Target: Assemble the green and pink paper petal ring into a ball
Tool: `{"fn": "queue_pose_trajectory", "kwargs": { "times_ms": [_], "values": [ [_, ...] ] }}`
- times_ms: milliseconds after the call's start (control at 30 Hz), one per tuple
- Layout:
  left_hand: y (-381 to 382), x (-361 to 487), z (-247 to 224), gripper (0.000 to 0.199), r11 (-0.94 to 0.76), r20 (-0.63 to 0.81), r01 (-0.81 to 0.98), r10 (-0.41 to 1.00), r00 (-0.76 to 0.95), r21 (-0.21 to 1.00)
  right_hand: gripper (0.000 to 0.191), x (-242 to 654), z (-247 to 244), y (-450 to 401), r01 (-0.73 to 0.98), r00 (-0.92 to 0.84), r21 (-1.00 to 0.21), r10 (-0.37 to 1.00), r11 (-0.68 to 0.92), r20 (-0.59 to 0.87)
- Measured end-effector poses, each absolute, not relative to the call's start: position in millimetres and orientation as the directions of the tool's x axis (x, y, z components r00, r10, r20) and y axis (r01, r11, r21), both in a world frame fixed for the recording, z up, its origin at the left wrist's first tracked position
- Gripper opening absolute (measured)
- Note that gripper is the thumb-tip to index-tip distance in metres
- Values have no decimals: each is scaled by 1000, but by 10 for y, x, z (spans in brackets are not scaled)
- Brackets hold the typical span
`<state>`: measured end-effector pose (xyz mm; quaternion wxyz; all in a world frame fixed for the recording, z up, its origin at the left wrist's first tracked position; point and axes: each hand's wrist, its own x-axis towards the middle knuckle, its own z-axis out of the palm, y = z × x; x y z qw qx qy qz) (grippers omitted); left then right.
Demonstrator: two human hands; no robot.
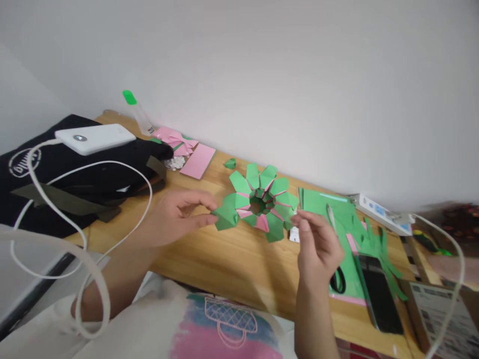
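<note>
A green and pink folded paper flower (275, 187), ring-shaped with a hole in its middle, is held up over the wooden table between my two hands. My left hand (187, 214) pinches a green petal at the flower's left side between thumb and fingertips. On the opposite side my right hand (318, 242) has its fingertips closed at the edge of a green petal. Behind the flower lies a small folded green paper piece (230, 163). A small white item (294, 234) shows partly under the flower's right edge.
Green paper sheets (325, 202), scissors (339, 279) and a phone (379, 291) lie to the right, near a power strip (383, 214). Pink paper (198, 161), a glue bottle (138, 112) and a black bag (75, 174) with a power bank (95, 138) occupy the left. A white cable (145, 184) loops beside my left arm.
</note>
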<state>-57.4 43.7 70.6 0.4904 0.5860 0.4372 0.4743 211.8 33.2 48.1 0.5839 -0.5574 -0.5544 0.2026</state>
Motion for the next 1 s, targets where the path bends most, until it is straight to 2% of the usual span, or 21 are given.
{"fn": "queue_pose_trajectory", "kwargs": {
  "times_ms": [33, 100, 200, 300, 400, 500, 667, 767, 867, 1000],
  "values": [
    [415, -531, 728, 12, -92, 106, -70, 968, 227, 993, 18, 2021, 583, 267, 346, 116, -876, 911, 337, 397],
    [388, -441, 760, 14, 24, 53, -218, 939, 340, 976, 24, 1842, 744, 184, 214, -124, -906, 930, 366, 347],
    [380, -324, 772, 19, 206, -14, -327, 864, 503, 922, 32, 1679, 854, 152, 103, -268, -900, 883, 424, 386],
    [387, -246, 757, 20, 257, -5, -352, 813, 582, 900, 36, 1665, 854, 137, 137, -280, -834, 828, 535, 485],
    [391, -196, 746, 18, 249, 3, -352, 814, 581, 902, 29, 1722, 839, 95, 214, -260, -760, 786, 614, 561],
    [390, -154, 760, 17, 258, -12, -364, 830, 558, 895, 26, 1762, 839, 54, 260, -255, -725, 770, 638, 585],
    [385, -95, 782, 13, 265, -8, -419, 853, 522, 868, 32, 1742, 822, 28, 278, -259, -705, 757, 653, 600],
    [369, -63, 769, 8, 234, -14, -431, 891, 454, 871, 33, 1728, 795, 34, 257, -235, -741, 784, 620, 575],
    [345, -35, 756, 8, 125, 12, -399, 946, 324, 908, 32, 1741, 769, 55, 195, -184, -831, 851, 522, 492],
    [325, -20, 763, 9, -7, 74, -316, 977, 200, 949, 23, 1777, 732, 93, 66, -230, -915, 898, 398, 374]
  ]
}}
